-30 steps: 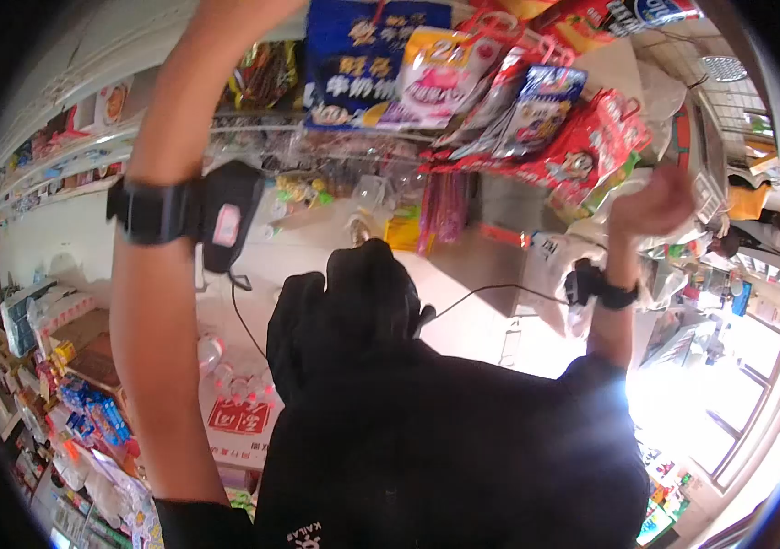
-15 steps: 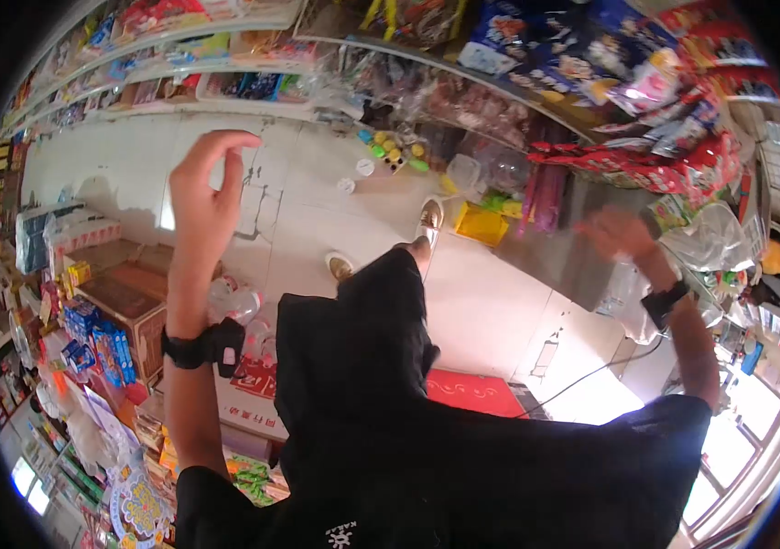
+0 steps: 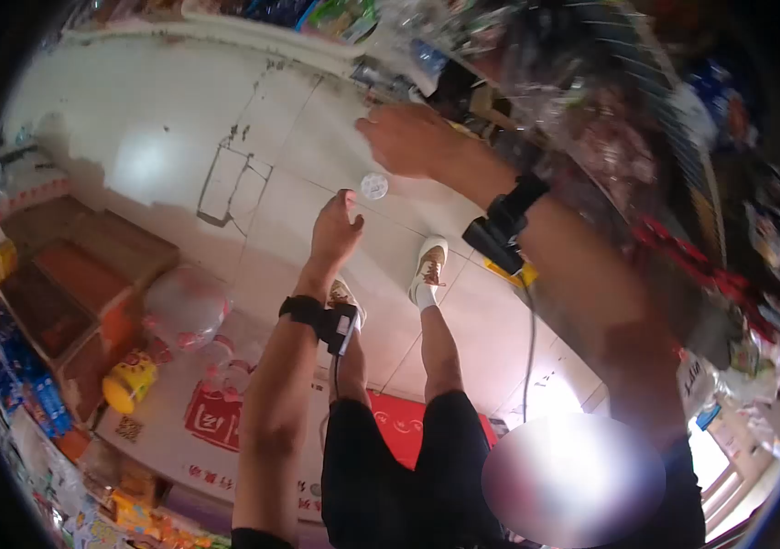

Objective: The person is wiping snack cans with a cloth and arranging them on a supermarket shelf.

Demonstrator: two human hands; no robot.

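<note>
My left hand (image 3: 335, 231) hangs over the tiled floor with its thumb apart from its curled fingers, and nothing shows between them. My right hand (image 3: 406, 139) is farther forward, above the foot of the shelf, with its back towards me. Its fingers are bent down and mostly hidden, so I cannot see whether they hold anything. A small round whitish container or lid (image 3: 373, 187) sits on the floor between the two hands, apart from the left one. Both wrists wear black straps with small devices.
Shelves with plastic-wrapped goods (image 3: 605, 137) line the right and far side. On the left are cardboard boxes (image 3: 88, 284), a yellow tub (image 3: 130, 381) and clear plastic jars (image 3: 187, 306). A cable (image 3: 529, 357) hangs from the right wrist. My shoes (image 3: 431, 265) stand on the tiles.
Both hands have moved inward, the left from the far left and the right from the snack shelf, and are now close together near the round container. The view has tilted down.
</note>
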